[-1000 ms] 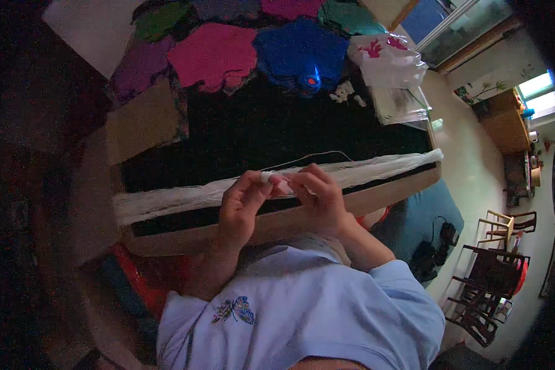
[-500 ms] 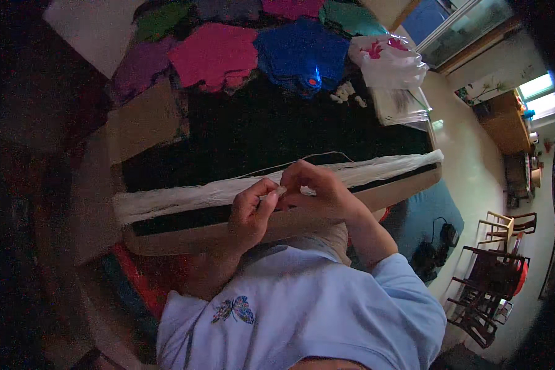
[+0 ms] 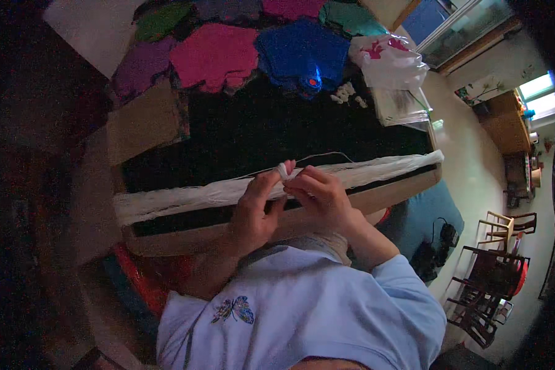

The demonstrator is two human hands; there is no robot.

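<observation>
A long hank of white yarn (image 3: 219,192) lies across the near side of the dark table top. Above its middle my two hands meet. My left hand (image 3: 257,206) carries a small wrap of white yarn (image 3: 285,172) round its fingertips, and its thumb stands apart from them. The fingers of my right hand (image 3: 322,194) are bent together and pinch at that same wrap. A thin loose strand (image 3: 327,153) curves over the table just beyond the hank. Exactly how the yarn passes between the fingers is too small to tell.
Stacks of pink (image 3: 214,57) and blue (image 3: 302,52) scalloped cloth pieces lie at the far side, among other colours. Small white scraps (image 3: 345,94), a white plastic bag (image 3: 390,60) and a cardboard piece (image 3: 145,120) rest nearby. Wooden chairs (image 3: 490,271) stand off to the right.
My left fingers have straightened and risen a little, and the white wrap now shows on them. My right hand has turned and lowered, its fingertips closing at the wrap. The hank lies as before.
</observation>
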